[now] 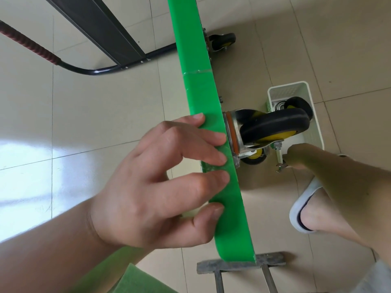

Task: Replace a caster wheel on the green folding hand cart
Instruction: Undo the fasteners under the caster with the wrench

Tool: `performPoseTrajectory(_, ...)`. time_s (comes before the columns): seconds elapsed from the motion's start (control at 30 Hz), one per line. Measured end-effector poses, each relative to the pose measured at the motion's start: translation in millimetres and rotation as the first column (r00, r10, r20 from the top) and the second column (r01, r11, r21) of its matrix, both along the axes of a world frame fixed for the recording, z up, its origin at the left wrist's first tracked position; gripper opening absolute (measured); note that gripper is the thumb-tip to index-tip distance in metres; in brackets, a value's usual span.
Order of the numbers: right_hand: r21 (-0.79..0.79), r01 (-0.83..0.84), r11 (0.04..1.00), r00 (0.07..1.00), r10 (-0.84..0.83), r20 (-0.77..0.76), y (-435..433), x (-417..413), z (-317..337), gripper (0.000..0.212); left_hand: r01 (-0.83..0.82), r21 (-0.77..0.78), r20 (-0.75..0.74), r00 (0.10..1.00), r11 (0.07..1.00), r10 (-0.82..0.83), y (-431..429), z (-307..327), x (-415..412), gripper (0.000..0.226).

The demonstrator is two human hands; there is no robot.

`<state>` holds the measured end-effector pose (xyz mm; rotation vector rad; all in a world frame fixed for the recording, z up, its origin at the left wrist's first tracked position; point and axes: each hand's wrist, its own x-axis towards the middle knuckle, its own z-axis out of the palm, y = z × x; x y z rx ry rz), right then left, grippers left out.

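- Green plastic: the cart deck [203,98] stands on its edge on the tiled floor [105,123], and its narrow rim runs from the top of the view down to the bottom.
- The left hand [160,187] rests on that rim. Its fingers are spread and slightly bent, with the fingertips [222,158] and thumb pressing on the plastic. They are not wrapped round it.
- The caster wheel [275,125], black tyre on a yellow hub, sticks out sideways from the deck's right face. It sits in a metal fork whose mounting plate [232,140] lies against the green.
- A threaded bolt [278,154] pokes out of the fork on the near side of the wheel.
- The right hand [298,155] reaches in from the lower right and holds a small wrench [281,166] at the end of that bolt. Only the tool's open end shows, and the fingers are hidden behind the wrist.
- A white basket [285,84] sits on the floor just beyond the caster wheel, with a spare wheel [298,103] lying inside it.
- A far caster [224,40] sits higher up the same face of the deck.
- A black frame [101,24] with a curved tube lies on the floor to the left.
- A foot in a white slipper [304,199] rests on the floor right of the deck.
- A grey metal bar [270,258] crosses under the deck's near end.
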<state>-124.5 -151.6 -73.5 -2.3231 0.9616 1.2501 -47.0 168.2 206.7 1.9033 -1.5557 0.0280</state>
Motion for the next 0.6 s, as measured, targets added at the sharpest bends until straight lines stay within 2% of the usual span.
performPoseTrajectory(0.03,-0.016,-0.095,0.995,0.994,0.094,-0.054,-1,1,5,0.036,0.002,0.006,0.012,1.0,1.0,-0.002,2,-2,1,0.018)
performPoseTrajectory(0.07,-0.04,-0.086,0.995,0.994,0.083,-0.074,-2,2,8,0.032,0.005,0.005,0.01,1.0,1.0,-0.005,1,-2,2,0.018)
performPoseTrajectory(0.23,-0.057,0.115,0.992,0.989,-0.12,-0.083,-13,9,27,0.016,0.02,0.004,0.03,0.999,1.0,-0.02,-2,1,1,0.018)
performPoseTrajectory(0.3,-0.056,0.131,0.99,0.991,-0.13,0.022,-21,10,34,0.026,0.026,0.001,0.052,0.998,1.0,-0.026,-3,2,2,0.018)
performPoseTrajectory(0.37,-0.001,0.222,0.975,0.968,-0.22,0.124,-27,15,52,0.022,0.036,0.009,0.089,0.995,0.999,-0.037,-3,3,3,0.018)
performPoseTrajectory(0.47,0.077,0.36,0.93,0.899,-0.368,0.238,-33,25,93,0.015,0.048,0.036,0.156,0.986,0.998,-0.053,-1,5,5,0.019)
performPoseTrajectory(0.53,0.206,0.44,0.874,0.832,-0.484,0.273,-37,32,123,0.015,0.056,0.064,0.189,0.98,0.996,-0.067,0,7,6,0.022)
performPoseTrajectory(0.6,0.261,0.459,0.849,0.773,-0.527,0.354,-39,41,160,0.014,0.058,0.087,0.223,0.972,0.995,-0.076,1,8,8,0.025)
